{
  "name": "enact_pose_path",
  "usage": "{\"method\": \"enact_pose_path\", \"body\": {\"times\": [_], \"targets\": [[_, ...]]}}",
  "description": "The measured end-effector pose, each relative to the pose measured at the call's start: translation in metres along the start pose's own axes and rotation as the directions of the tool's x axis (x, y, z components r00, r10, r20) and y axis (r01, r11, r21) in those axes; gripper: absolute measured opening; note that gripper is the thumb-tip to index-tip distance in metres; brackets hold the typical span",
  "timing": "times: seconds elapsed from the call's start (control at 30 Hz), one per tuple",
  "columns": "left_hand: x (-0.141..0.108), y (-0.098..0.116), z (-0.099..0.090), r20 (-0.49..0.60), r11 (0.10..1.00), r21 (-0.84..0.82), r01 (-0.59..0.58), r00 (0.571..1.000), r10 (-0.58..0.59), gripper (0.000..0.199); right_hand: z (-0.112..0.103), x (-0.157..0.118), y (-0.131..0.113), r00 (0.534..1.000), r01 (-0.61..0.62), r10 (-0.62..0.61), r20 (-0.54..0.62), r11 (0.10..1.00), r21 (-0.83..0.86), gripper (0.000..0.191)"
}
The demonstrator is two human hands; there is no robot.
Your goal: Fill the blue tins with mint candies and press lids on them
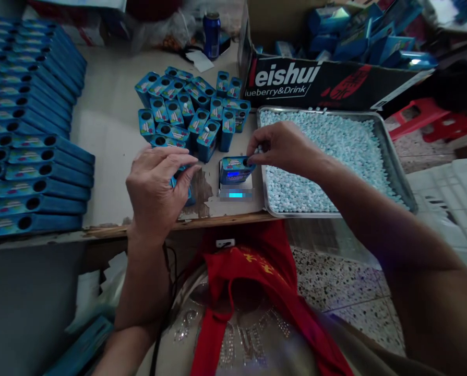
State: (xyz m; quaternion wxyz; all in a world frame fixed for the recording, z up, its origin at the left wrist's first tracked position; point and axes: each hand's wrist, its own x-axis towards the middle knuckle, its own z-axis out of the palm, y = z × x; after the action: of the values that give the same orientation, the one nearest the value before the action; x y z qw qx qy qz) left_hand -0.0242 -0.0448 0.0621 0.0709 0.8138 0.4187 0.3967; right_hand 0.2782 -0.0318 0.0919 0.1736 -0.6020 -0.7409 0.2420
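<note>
A blue box (235,175) with a round hole in its top stands on a small scale (236,195) whose display glows. At the right end of that box, my right hand (274,145) pinches small pale pellets close to the hole. My left hand (158,183) is closed, thumb and fingertips together, over a blue box (190,197) mostly hidden beneath it; what the fingertips hold, if anything, cannot be made out. To the right, a metal tray (265,201) holds many pale blue and white pellets.
Behind my hands stand several upright blue boxes (174,112). Rows of stacked blue boxes (33,172) fill the table's left side. A black carton (335,83) with more blue boxes sits behind the tray. A blue can (212,35) stands at the back.
</note>
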Motion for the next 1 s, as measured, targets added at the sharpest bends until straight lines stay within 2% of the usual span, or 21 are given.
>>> {"method": "enact_pose_path", "body": {"times": [0.17, 0.27, 0.43, 0.67, 0.77, 0.83, 0.9, 1.0], "targets": [[-0.001, -0.005, 0.003, -0.027, 1.000, 0.002, -0.016, 1.000, 0.016, 0.005, 0.006, 0.000, -0.005, 1.000, 0.003, -0.003, 0.012, 0.999, -0.048, 0.008], [-0.001, -0.007, 0.004, 0.002, 1.000, -0.024, -0.011, 1.000, 0.011, 0.006, 0.007, -0.001, -0.007, 1.000, 0.008, -0.008, 0.009, 1.000, -0.007, 0.009], [0.001, -0.006, 0.011, -0.025, 0.997, -0.022, -0.076, 0.997, 0.075, 0.013, 0.009, -0.003, -0.007, 1.000, -0.007, 0.007, 0.003, 0.995, 0.096, 0.013], [0.009, 0.000, 0.017, 0.012, 0.995, -0.001, -0.099, 0.995, 0.099, 0.012, 0.007, -0.004, -0.008, 0.999, -0.027, 0.034, -0.042, 0.986, 0.162, 0.015], [0.011, 0.000, 0.017, 0.016, 0.995, 0.002, -0.099, 0.995, 0.099, 0.011, -0.003, -0.014, 0.009, 0.983, -0.086, 0.109, -0.146, 0.984, 0.157, 0.020], [0.012, -0.003, 0.018, 0.015, 0.995, 0.003, -0.103, 0.995, 0.103, 0.011, -0.006, -0.028, 0.031, 0.973, -0.160, 0.171, -0.154, 0.984, 0.083, 0.017], [0.014, -0.005, 0.020, 0.015, 0.993, 0.002, -0.117, 0.993, 0.117, 0.011, 0.000, -0.046, 0.056, 0.977, -0.210, 0.208, -0.037, 0.976, -0.049, 0.017], [0.020, -0.003, 0.026, 0.026, 0.993, -0.005, -0.121, 0.992, 0.121, 0.011, 0.022, -0.075, 0.084, 0.967, -0.153, 0.192, 0.168, 0.963, -0.220, 0.054]]}}
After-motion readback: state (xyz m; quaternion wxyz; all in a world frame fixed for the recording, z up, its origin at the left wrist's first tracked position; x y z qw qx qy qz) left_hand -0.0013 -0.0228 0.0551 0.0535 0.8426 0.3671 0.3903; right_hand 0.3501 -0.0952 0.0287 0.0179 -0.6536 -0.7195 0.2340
